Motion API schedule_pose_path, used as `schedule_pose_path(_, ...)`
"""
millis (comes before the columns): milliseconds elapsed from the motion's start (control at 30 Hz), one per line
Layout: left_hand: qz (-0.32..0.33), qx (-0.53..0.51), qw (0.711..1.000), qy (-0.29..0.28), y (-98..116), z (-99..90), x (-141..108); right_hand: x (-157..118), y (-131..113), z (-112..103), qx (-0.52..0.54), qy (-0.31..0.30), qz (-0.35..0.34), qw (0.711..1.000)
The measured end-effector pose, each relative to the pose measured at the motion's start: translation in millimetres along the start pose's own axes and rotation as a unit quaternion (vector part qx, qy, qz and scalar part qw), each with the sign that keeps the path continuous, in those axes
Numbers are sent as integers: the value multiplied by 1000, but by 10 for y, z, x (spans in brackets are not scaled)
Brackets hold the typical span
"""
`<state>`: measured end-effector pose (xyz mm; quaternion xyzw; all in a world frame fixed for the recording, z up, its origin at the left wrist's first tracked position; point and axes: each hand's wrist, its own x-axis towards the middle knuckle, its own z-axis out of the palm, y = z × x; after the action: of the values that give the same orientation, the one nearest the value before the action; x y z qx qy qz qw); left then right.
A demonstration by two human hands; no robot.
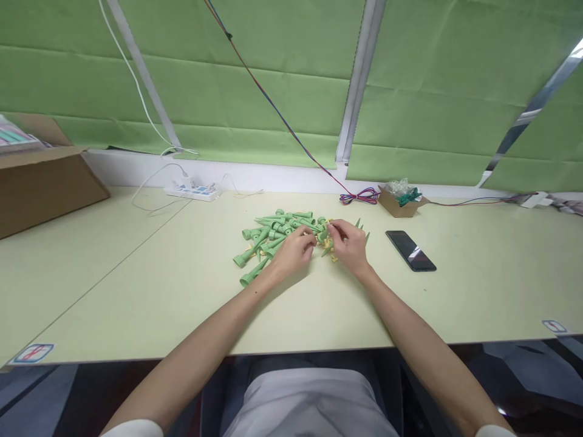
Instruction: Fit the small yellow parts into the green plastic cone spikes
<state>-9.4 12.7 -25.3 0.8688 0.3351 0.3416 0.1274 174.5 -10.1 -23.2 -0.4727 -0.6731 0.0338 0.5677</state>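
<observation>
A heap of green plastic spikes [252,247], tapered with wide capped ends, lies on the table. Small yellow plastic pieces [334,258] are scattered among them, mostly at the heap's right side. My left hand [294,252] is over the front of the heap with its fingers curled in; what they hold, if anything, is hidden. Across from it, my right hand [350,244] is closed in a pinch at the heap's right edge. Whatever lies between its thumb and forefinger is too small to name. A few green spike tips show behind the right hand.
A black phone [410,250] lies to the right. Behind it stands a small open cardboard box [401,209] with clear plastic and green material. A coiled red-blue cable [362,196], a white power strip [194,192] and a large cardboard box [50,185] line the back and left.
</observation>
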Motion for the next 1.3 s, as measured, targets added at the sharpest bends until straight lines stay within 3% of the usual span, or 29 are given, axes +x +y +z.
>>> schedule_pose_path(100,-3,-7,1000,-9,20,43,-23,39,20,-58,-20,77,-8,997)
schedule_pose_path(167,14,-4,999,-35,50,81,-54,63,41,-95,-32,95,-15,995)
schedule_pose_path(400,61,56,988,-128,83,193,-144,98,78,-146,-57,102,-35,992)
schedule_pose_path(800,80,29,988,-130,137,124,-90,98,83,-134,-49,89,-23,995)
schedule_pose_path(1000,101,9,981,-168,222,104,-105,92,138,-103,-66,52,-21,996)
schedule_pose_path(1300,95,-3,978,-187,234,159,-134,88,176,-91,-89,57,-16,994)
